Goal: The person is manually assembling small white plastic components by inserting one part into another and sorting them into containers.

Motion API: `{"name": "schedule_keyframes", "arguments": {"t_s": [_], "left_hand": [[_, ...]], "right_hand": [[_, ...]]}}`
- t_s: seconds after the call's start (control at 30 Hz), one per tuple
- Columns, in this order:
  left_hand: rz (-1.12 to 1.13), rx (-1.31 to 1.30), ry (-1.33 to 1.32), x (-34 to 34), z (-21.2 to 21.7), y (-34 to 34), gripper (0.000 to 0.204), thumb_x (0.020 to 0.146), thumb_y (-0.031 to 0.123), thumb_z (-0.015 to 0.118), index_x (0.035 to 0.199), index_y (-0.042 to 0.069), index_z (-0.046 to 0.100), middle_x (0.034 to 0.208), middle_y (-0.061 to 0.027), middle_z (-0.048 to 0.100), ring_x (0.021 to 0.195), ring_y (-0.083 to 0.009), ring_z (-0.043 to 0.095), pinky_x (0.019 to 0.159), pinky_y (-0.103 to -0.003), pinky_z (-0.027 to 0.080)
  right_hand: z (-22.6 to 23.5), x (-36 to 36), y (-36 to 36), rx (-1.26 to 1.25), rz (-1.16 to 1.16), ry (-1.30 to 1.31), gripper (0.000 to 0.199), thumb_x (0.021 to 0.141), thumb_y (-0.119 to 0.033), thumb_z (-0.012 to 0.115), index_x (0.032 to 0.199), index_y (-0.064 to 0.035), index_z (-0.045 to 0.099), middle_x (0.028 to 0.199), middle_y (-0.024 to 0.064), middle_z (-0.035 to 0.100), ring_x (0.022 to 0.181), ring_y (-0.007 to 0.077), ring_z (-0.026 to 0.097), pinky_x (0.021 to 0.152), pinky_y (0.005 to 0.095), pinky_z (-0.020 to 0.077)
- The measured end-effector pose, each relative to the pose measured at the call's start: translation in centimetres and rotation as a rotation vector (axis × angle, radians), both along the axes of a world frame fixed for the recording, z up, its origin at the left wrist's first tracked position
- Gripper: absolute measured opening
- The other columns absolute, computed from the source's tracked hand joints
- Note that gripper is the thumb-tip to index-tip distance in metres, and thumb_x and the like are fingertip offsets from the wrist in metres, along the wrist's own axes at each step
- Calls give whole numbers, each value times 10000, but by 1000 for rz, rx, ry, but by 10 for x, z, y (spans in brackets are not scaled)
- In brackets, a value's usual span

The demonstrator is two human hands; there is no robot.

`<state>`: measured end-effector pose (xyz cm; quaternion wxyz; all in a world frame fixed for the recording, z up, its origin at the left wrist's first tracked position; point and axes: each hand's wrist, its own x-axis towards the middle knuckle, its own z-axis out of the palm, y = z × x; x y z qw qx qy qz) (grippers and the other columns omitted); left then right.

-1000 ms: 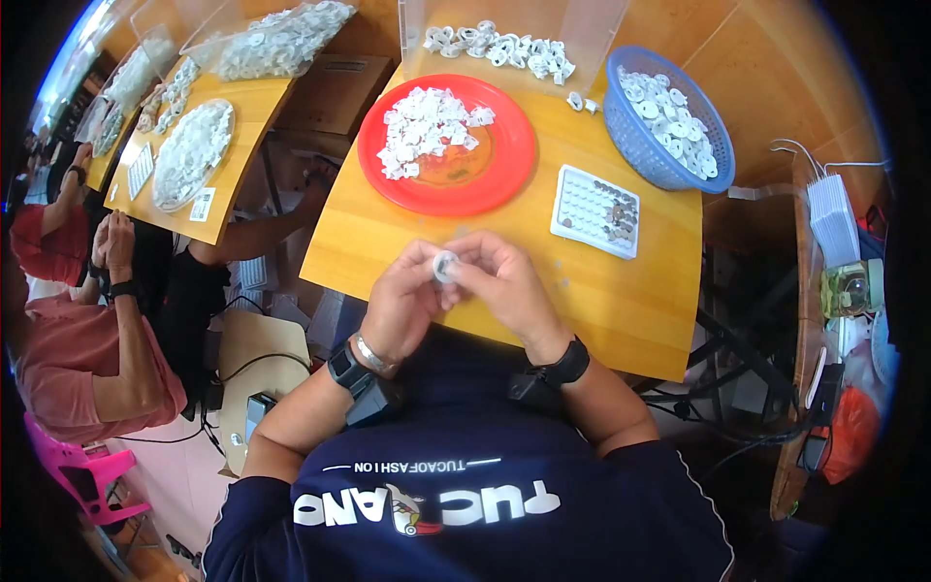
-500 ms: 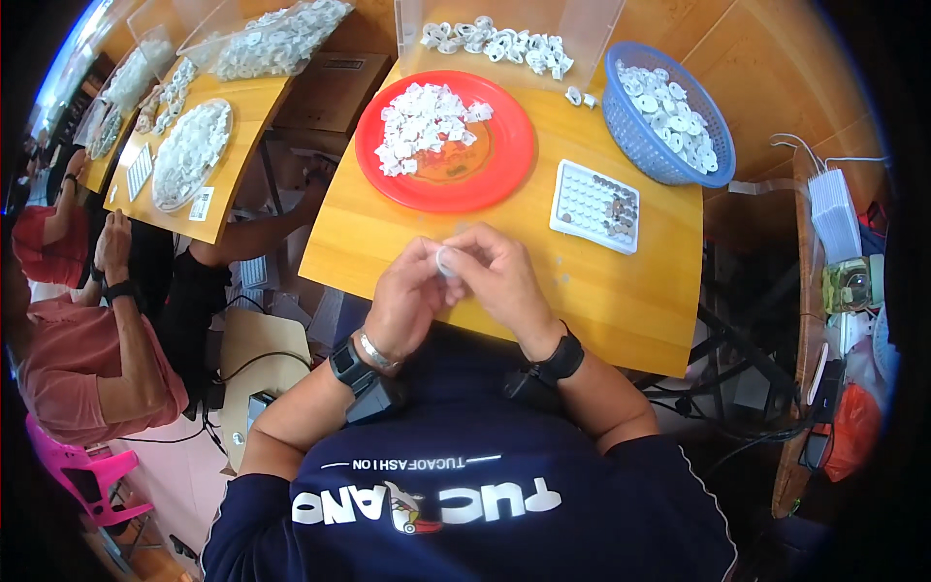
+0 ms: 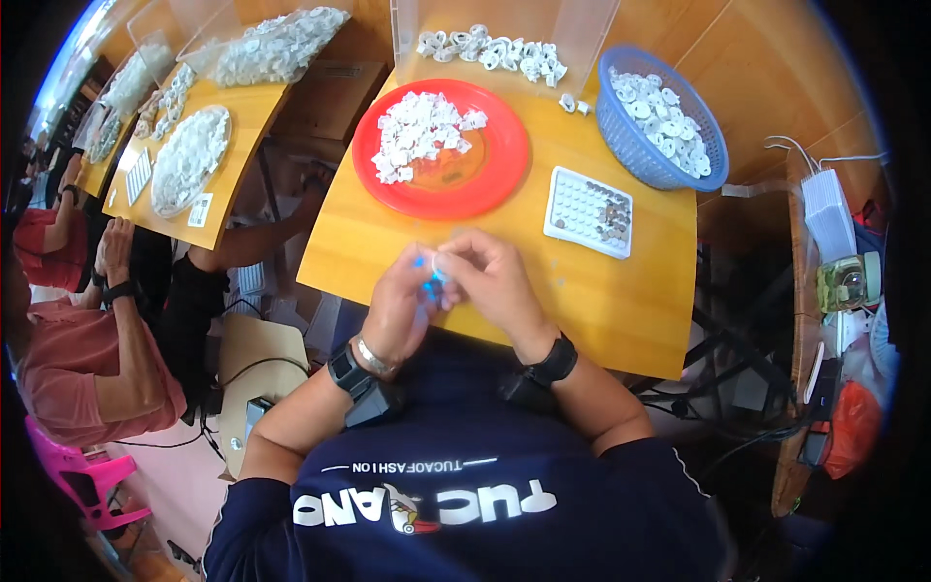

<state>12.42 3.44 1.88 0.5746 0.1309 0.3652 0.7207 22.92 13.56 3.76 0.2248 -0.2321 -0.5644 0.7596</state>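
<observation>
Both hands meet just below the red plate (image 3: 490, 189); left hand (image 3: 400, 308) and right hand (image 3: 492, 281) fingers clamped together on a small white piece (image 3: 433, 266); the plate's heap looks mostly unworked; grid tray (image 3: 589, 210) right of the plate partly filled.

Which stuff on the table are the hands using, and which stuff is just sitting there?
In use:
left hand and right hand, pinching a small white piece with a bit of blue
red plate of white pieces
white tray
blue basket

Just sitting there:
stack of white cards
pink chair
</observation>
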Motion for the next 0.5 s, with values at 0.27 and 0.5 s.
{"name": "schedule_keyframes", "arguments": {"t_s": [0.27,0.5], "left_hand": [[64,-12,-37,-4,6,-2,144,961,178,494,971,34,495,853,-84,575,717,-154,562,668,-273,476],[134,55,-48,-9,0,-6,119,967,160,471,960,46,505,865,-51,566,704,-127,553,627,-245,478]], "right_hand": [[-2,0,-5,103,-23,63,150,864,-56,654,990,20,626,782,37,604,616,77,589,553,218,487],[13,-6,-11,730,-82,-113,157,777,-78,718,921,-32,675,917,87,592,760,196,644,668,283,510]]}}
